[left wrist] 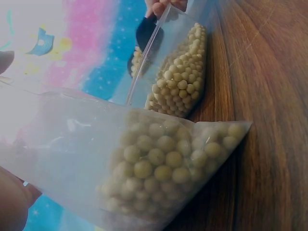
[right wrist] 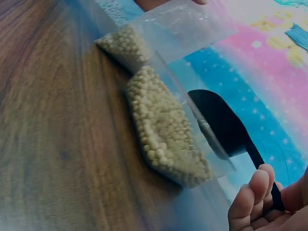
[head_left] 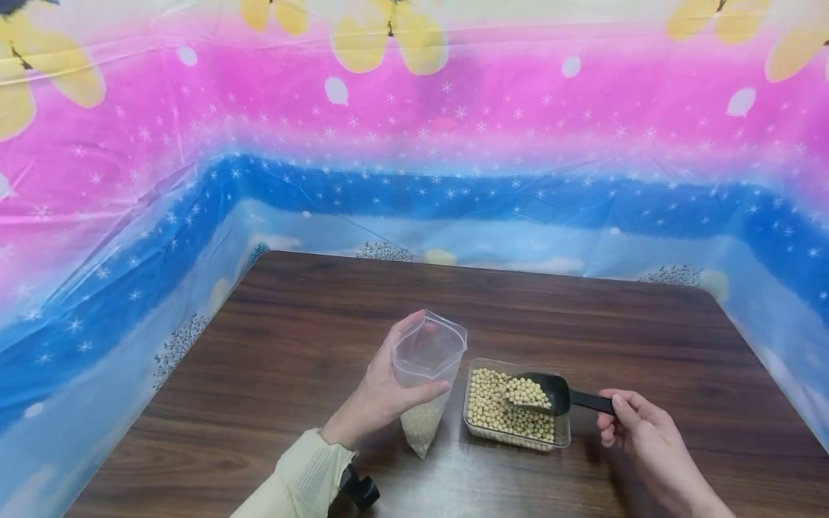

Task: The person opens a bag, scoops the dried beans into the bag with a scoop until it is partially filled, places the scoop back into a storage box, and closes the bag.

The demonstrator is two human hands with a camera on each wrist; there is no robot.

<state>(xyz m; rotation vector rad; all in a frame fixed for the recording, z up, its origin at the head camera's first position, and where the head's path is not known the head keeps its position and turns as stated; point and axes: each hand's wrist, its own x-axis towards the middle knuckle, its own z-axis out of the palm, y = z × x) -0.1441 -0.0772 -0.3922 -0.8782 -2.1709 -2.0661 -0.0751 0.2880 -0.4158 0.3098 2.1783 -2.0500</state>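
Note:
My left hand grips a clear plastic bag, thumb on the near side and fingers behind it. The bag stands upright with its mouth open, and soybeans fill its lower part. Its bottom corner is at or just above the table. Between thumb and fingers, my right hand pinches the handle of a black scoop. Soybeans are heaped in the scoop, which is held over a clear rectangular tub. More soybeans lie inside the tub, just right of the bag.
Everything stands on a dark wood-grain table. A printed cloth in pink and blue hangs around its back and sides. On the left wrist, a black device sits by the pale sleeve.

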